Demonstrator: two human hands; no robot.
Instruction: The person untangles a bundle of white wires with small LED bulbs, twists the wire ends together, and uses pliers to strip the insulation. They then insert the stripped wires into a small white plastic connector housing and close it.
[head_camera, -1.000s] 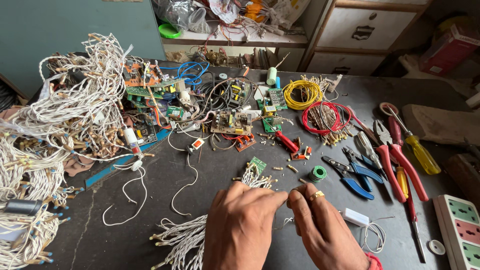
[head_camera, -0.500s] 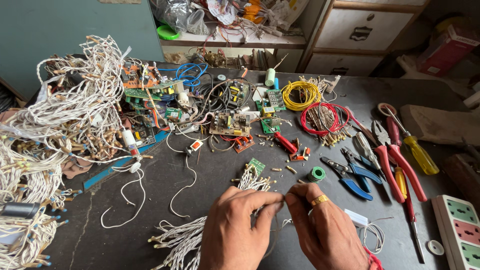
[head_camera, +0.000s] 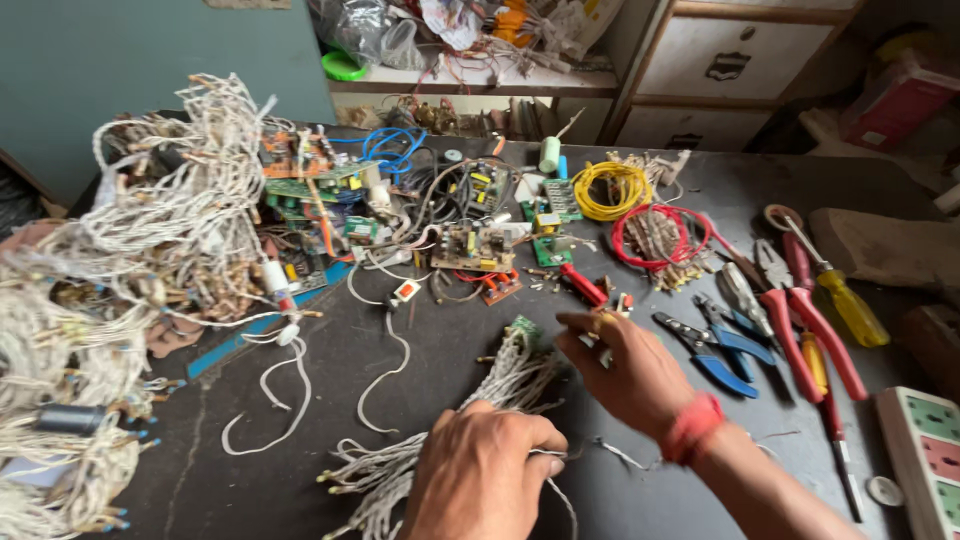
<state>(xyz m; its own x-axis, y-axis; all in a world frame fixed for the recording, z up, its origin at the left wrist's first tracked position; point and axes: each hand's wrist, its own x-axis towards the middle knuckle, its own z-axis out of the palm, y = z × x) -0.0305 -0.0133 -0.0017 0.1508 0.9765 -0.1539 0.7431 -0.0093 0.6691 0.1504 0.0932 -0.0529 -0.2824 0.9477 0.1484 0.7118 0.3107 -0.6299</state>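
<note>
dark bench (head_camera: 480, 400) | white wire bundle (head_camera: 500, 385) under left hand (head_camera: 485, 480) | right hand (head_camera: 625, 365) beside

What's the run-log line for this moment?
left hand: gripping bundle of white twisted wires | right hand: reaching over dark worktop, near blue-handled pliers

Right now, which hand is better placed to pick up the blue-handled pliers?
Right. The right hand is stretched forward, its fingers close to the blue-handled pliers. The left hand sits nearer the body, closed on the white wire bundle.

A bundle of white twisted wires (head_camera: 480, 415) lies across the dark tabletop.
</note>
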